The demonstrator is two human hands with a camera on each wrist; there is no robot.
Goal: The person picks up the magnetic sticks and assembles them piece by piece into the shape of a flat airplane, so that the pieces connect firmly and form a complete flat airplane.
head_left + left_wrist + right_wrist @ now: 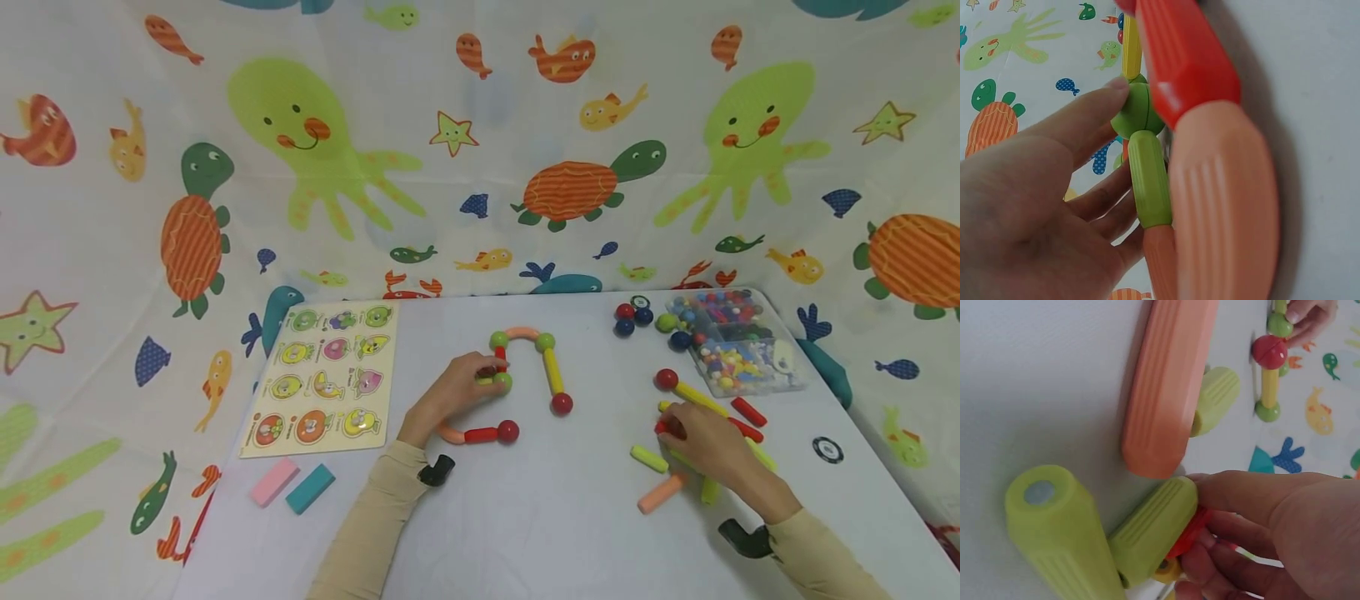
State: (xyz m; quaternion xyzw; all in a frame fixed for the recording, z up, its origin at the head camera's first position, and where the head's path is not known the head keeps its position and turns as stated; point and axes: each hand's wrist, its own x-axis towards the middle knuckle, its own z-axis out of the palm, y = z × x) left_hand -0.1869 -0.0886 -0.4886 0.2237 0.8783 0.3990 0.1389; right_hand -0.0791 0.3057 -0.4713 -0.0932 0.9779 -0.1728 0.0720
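My left hand point(456, 387) pinches a green ball point(1135, 112) between thumb and fingers. The ball joins a chain of magnetic rods and balls: a short red rod point(500, 357), a curved orange rod point(522, 332) and a yellow rod point(553, 371) ending in a red ball point(562, 403). On the near side, a light green rod point(1150, 178) leads to curved orange pieces and another red rod point(481, 435). At the right, my right hand point(705, 442) grips a small red rod point(1190, 532), with a light green rod point(1157, 528) by its thumb.
Loose rods lie around the right hand, among them an orange one point(662, 493) and a red one point(749, 411). Loose balls point(624, 327) sit behind, beside a divided bead box point(787, 379). At left are a fruit puzzle board point(255, 442), a pink block point(274, 482) and a teal block point(311, 488).
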